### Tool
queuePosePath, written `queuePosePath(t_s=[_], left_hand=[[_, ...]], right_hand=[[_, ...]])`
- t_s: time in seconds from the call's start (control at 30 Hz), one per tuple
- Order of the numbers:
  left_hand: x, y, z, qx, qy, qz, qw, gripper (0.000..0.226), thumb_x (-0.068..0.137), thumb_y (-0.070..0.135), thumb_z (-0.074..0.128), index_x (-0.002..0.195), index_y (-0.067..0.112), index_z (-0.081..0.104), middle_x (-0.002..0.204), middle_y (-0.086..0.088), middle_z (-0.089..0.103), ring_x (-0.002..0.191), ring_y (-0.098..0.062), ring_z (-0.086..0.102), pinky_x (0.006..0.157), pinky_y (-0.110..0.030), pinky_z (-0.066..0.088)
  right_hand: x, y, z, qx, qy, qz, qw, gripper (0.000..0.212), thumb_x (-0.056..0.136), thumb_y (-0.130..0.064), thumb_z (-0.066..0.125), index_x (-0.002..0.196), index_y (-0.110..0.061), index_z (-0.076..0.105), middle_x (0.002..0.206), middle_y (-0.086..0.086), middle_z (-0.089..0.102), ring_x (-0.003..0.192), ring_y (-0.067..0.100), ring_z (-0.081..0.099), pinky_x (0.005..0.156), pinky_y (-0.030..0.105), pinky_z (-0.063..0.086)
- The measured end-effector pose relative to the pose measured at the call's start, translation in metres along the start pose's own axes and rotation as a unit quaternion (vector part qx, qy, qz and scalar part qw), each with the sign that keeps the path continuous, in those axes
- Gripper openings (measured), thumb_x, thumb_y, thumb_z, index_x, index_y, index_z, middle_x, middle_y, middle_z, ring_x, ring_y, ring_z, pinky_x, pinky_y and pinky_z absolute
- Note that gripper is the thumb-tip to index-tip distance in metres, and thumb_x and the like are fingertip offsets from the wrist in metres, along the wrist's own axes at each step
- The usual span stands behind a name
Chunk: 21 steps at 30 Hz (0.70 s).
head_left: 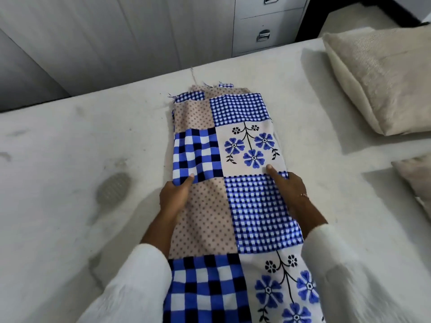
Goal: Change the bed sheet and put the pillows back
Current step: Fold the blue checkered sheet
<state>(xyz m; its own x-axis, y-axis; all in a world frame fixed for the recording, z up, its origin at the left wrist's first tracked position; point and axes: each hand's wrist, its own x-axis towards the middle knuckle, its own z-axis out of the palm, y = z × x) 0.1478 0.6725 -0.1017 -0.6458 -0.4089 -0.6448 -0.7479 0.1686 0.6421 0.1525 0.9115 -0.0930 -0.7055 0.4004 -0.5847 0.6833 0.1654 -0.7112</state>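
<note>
Head view shows a folded patchwork bed sheet of blue-and-white checks, beige polka dots and blue flower panels (224, 164) lying lengthwise across a bare off-white mattress (70, 159), its frayed far end toward the grey cabinet wall and its near end running out of frame below, between the person's white sleeves. Judged step: the fresh sheet has been brought to the bed and is about to be opened out; no part of it is yet spread, and the mattress carries no covering. The left hand (175, 194) grips the sheet's left edge, thumb lying on top of the large-check panel and fingers tucked beneath the fold. The right hand (289, 190) holds the right edge likewise, thumb pressed on the fabric near the flower panel (the fingers under the cloth are hidden, so the depth of that grip cannot be stated). The hands are well apart, one on each long edge. Two cream textured pillows, one large (377, 78) and one partly cut off at the frame edge (417, 180), rest on the mattress to the right, clear of the sheet. The next move, as judged, calls for lifting the top layers and unfolding them sideways across the mattress; the pillows will likely need shifting off first so the cloth can lie flat beneath them.
</note>
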Motion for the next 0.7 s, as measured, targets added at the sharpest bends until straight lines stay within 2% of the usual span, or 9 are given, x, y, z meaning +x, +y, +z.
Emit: queuePosePath(t_s=[0.1,0.17,0.23,0.33,0.43,0.47,0.53,0.6,0.7], left_hand=[[-0.004,0.012,-0.007,-0.101,-0.115,-0.100,0.983,0.058,0.083,0.036,0.068,0.128,0.003,0.051,0.122,-0.012,0.059,0.090,-0.025,0.058,0.073,-0.035,0.049],[-0.008,0.019,-0.014,-0.125,-0.157,-0.129,0.971,0.051,0.086,0.033,0.064,0.126,0.002,0.054,0.125,-0.014,0.057,0.097,-0.027,0.057,0.078,-0.038,0.047],[-0.012,0.030,-0.021,-0.146,-0.147,-0.114,0.972,0.047,0.089,0.029,0.062,0.127,0.003,0.053,0.130,-0.015,0.054,0.112,-0.028,0.053,0.091,-0.040,0.045],[-0.022,0.062,-0.039,-0.181,-0.113,-0.051,0.976,0.037,0.092,0.017,0.057,0.126,0.005,0.054,0.132,-0.012,0.053,0.115,-0.026,0.052,0.090,-0.037,0.043],[-0.041,0.116,-0.064,-0.255,-0.118,0.035,0.959,0.014,0.094,0.013,0.049,0.098,0.010,0.062,0.107,-0.006,0.063,0.080,-0.018,0.061,0.069,-0.027,0.047],[-0.050,0.135,-0.074,-0.280,-0.120,0.075,0.949,0.015,0.094,0.013,0.048,0.088,0.013,0.061,0.092,-0.002,0.068,0.069,-0.014,0.061,0.062,-0.025,0.046],[-0.069,0.168,-0.093,-0.317,-0.102,0.143,0.932,0.014,0.093,0.016,0.051,0.083,0.017,0.061,0.063,0.006,0.070,0.061,-0.010,0.062,0.056,-0.022,0.045],[-0.091,0.189,-0.111,-0.350,-0.073,0.218,0.908,0.010,0.091,0.016,0.055,0.087,0.019,0.064,0.061,0.010,0.069,0.065,-0.008,0.063,0.055,-0.019,0.046],[-0.130,0.197,-0.128,-0.403,-0.051,0.332,0.851,0.019,0.089,0.005,0.052,0.085,0.019,0.064,0.063,0.013,0.069,0.062,-0.003,0.063,0.054,-0.015,0.047]], right_hand=[[0.003,-0.012,-0.009,0.032,-0.060,0.054,0.996,0.057,0.073,-0.040,0.075,0.114,-0.003,0.061,0.109,0.016,0.066,0.094,0.030,0.063,0.083,0.039,0.052],[-0.001,-0.021,-0.016,0.032,-0.082,0.067,0.994,0.051,0.075,-0.028,0.076,0.114,0.001,0.060,0.111,0.019,0.065,0.091,0.030,0.062,0.083,0.040,0.051],[-0.004,-0.034,-0.021,0.041,-0.077,0.050,0.995,0.044,0.077,-0.018,0.075,0.113,0.002,0.059,0.108,0.017,0.064,0.089,0.029,0.060,0.084,0.040,0.050],[-0.016,-0.068,-0.027,0.077,-0.066,-0.007,0.995,0.032,0.076,-0.011,0.074,0.105,-0.002,0.064,0.089,0.013,0.067,0.072,0.025,0.063,0.077,0.037,0.053],[-0.034,-0.124,-0.037,0.149,-0.070,-0.102,0.981,0.010,0.077,-0.004,0.072,0.080,-0.012,0.066,0.059,-0.003,0.069,0.053,0.010,0.065,0.059,0.026,0.056],[-0.044,-0.144,-0.041,0.172,-0.067,-0.140,0.973,0.013,0.077,-0.003,0.071,0.076,-0.014,0.065,0.056,-0.006,0.068,0.053,0.008,0.065,0.057,0.025,0.055],[-0.068,-0.179,-0.050,0.220,-0.060,-0.207,0.951,0.015,0.078,-0.002,0.070,0.074,-0.015,0.063,0.057,-0.007,0.068,0.056,0.008,0.066,0.056,0.023,0.053],[-0.095,-0.203,-0.059,0.268,-0.053,-0.265,0.925,0.010,0.079,-0.001,0.069,0.082,-0.011,0.065,0.061,-0.007,0.070,0.061,0.009,0.067,0.060,0.024,0.054],[-0.134,-0.211,-0.070,0.348,-0.072,-0.315,0.880,0.015,0.082,0.004,0.062,0.094,-0.004,0.064,0.065,-0.004,0.071,0.062,0.010,0.067,0.060,0.023,0.054]])
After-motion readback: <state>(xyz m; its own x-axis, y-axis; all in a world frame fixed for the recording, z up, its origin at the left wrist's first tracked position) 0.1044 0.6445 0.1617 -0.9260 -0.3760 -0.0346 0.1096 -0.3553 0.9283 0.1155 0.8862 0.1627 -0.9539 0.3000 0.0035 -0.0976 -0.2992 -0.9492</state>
